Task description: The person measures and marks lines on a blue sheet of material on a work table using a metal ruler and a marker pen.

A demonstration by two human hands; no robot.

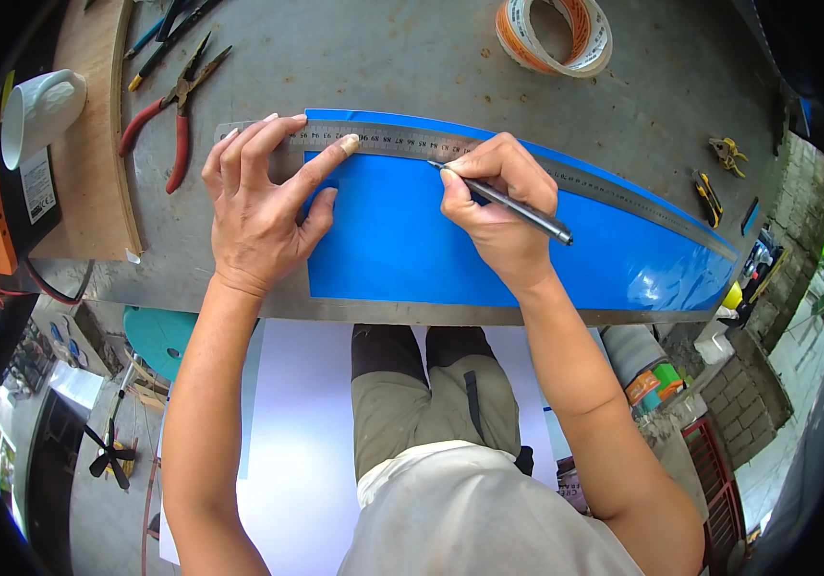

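A grey metal worktable point(393, 72) stretches across in front of the person, and over its near part lies a long, glossy blue sheet point(402, 230). A pale brown wooden board point(90, 144) sits off to the person's left. Along the sheet's far side runs a long steel ruler point(398, 141), a strip of blue peeking out beyond it. The person's left hand point(263, 206) bears down by the ruler's left end, fingers spread apart, index fingertip on the steel. The right hand point(503, 216) has its thumb and fingers closed around a slim black pen point(518, 206), the tip right at the ruler's near edge. Past the sheet I can see an orange-and-white tape roll point(596, 36), and nearer the board, red-handled metal pliers point(181, 139) with jaws parted, then a white textured mug point(47, 110).
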